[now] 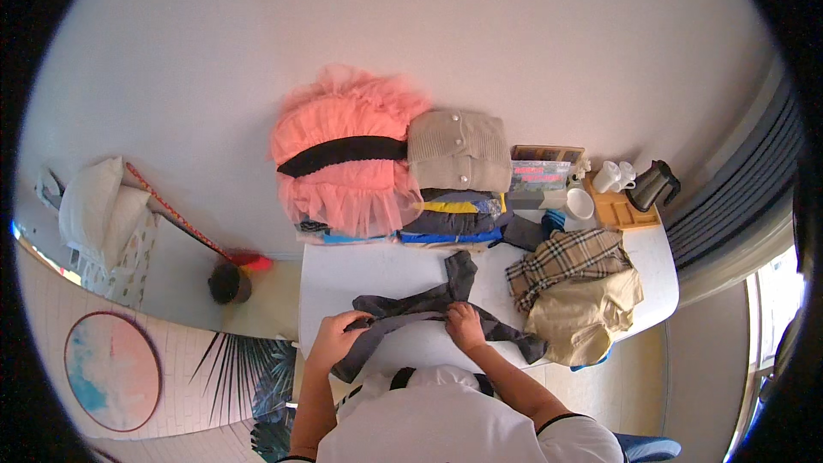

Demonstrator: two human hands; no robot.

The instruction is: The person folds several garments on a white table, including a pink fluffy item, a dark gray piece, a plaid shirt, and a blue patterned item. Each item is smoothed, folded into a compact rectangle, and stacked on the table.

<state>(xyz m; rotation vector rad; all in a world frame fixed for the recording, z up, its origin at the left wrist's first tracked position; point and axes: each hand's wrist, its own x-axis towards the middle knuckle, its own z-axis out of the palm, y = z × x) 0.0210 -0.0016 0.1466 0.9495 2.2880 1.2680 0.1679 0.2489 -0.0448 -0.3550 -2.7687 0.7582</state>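
Note:
Across the front of the white table [488, 270] lies a crumpled dark grey garment [411, 302] with long narrow parts spread several ways. My left hand [337, 337] pinches it near the left end, thumb and fingers closed on the cloth. Farther right, my right hand [465, 328] grips the same garment near its middle, knuckles up. One narrow end points away from me and another runs right, close to a beige shirt [569, 318]. Just behind that shirt lies a brown plaid garment [572, 260]. Its exact kind cannot be told from the folds.
Folded clothes stand in stacks at the back, topped by a coral tulle skirt [360, 122] and a beige buttoned cardigan [460, 148]. To the right are a white bowl [579, 204], white mugs [606, 177], a wooden tray [627, 215] and a kettle [652, 186]. A dark bin [228, 283] is left.

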